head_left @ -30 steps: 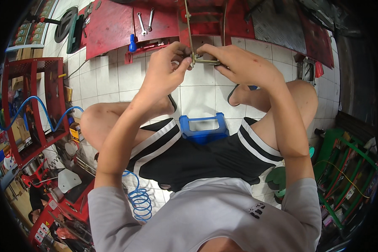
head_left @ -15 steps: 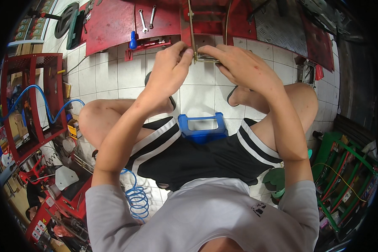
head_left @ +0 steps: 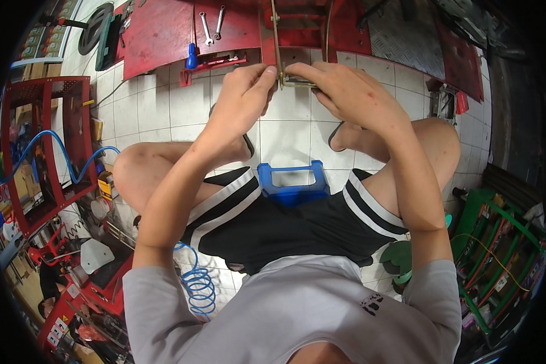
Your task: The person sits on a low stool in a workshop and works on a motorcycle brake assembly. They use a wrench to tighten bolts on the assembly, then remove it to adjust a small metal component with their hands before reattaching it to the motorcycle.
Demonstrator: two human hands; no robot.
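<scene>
In front of me, a long narrow brass-coloured metal arm [head_left: 277, 39] extends toward me from a red lift. My left hand [head_left: 239, 97] is closed at the left side of the arm's near end, thumb and index finger pressed together; whatever they pinch is hidden. On the other side, my right hand [head_left: 352, 97] holds a small metal bracket-like piece [head_left: 298, 81] that sits against the arm's end. Its index finger lies along the top of that piece, and the other fingers curl below, partly out of sight.
Two wrenches [head_left: 207, 30] and a blue-handled screwdriver [head_left: 192, 57] lie on the red lift platform [head_left: 158, 36]. A blue plastic stool [head_left: 292, 193] is between my legs. A coiled blue hose [head_left: 199, 288] rests at left, near a red rack [head_left: 48, 145]. A green rack [head_left: 497, 242] stands at right.
My left hand has shifted slightly downward, and its thumb and fingers have changed position at the arm's end. The right hand stays nearly where it was on the metal piece.
</scene>
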